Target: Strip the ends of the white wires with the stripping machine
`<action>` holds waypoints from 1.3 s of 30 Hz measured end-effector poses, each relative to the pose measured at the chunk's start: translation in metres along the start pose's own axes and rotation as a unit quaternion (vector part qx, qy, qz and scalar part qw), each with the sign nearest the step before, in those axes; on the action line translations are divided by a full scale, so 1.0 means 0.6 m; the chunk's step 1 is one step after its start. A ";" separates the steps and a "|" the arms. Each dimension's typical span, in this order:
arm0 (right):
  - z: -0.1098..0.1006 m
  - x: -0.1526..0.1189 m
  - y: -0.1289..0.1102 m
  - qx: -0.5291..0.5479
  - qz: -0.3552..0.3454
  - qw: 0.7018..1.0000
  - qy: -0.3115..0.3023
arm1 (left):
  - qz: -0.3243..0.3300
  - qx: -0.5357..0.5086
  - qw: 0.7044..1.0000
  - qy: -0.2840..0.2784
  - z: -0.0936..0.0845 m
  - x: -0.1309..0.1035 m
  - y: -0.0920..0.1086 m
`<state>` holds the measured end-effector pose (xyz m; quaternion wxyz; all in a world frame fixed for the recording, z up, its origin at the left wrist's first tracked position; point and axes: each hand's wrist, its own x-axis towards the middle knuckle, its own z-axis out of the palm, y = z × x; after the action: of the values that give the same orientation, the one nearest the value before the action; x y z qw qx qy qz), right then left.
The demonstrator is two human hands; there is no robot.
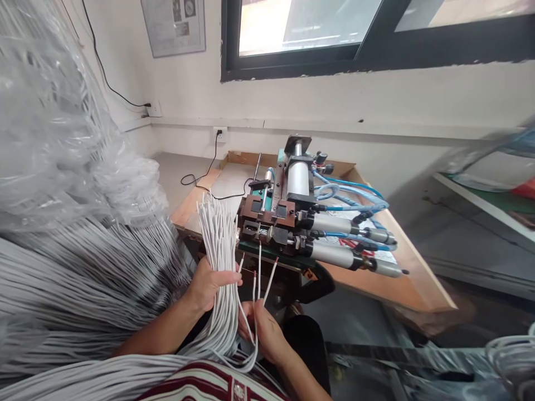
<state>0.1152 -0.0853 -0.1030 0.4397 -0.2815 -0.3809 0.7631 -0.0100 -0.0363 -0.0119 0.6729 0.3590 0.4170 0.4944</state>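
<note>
In the head view, our left hand (204,287) wraps round the white cable bundle (221,250), just left of the lower centre, with its ends fanned upward. Our right hand (270,331), at lower centre, has a narrow pinch on a few separate cables (271,280), tips pointing towards the machine (298,181) at centre. We judge single cables light and springy, fairly smooth, and hard to damage; bunched, they should feel heavier and may slide past each other. We'd best hold the bundle firmly below its fanned ends and pinch singles near their tips, where they bend less.
</note>
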 end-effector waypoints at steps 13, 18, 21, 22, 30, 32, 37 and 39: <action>-0.107 -0.005 0.007 -0.411 0.167 0.879 0.174 | 0.027 0.104 0.994 0.001 -0.005 0.017 -0.003; -0.094 -0.009 -0.080 -0.474 -0.004 0.840 0.266 | 0.017 0.149 0.989 -0.006 -0.005 0.019 -0.012; -0.037 0.005 -0.131 -0.411 -0.085 0.893 0.166 | 0.030 0.213 0.977 -0.010 0.001 0.016 -0.010; -0.021 0.010 -0.141 -0.397 -0.088 0.904 0.135 | 0.034 0.234 0.972 -0.011 0.003 0.014 -0.008; -0.019 0.022 -0.151 -0.357 -0.079 0.927 0.089 | 0.023 0.283 0.957 -0.052 0.007 0.013 0.004; -0.021 0.023 -0.136 -0.318 -0.097 0.937 0.112 | -0.001 0.274 0.959 -0.074 0.009 0.014 0.006; 0.005 0.034 -0.092 -0.109 -0.167 0.958 0.204 | -0.066 0.205 0.968 -0.126 0.013 0.012 0.003; 0.012 0.039 -0.092 -0.025 -0.152 0.961 0.231 | -0.067 0.181 0.974 -0.118 0.011 0.009 -0.003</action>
<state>0.1245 -0.0491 -0.0555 0.6194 -0.3998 -0.3265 0.5915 -0.0022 -0.0318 -0.0120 0.6731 0.5019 0.4399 0.3187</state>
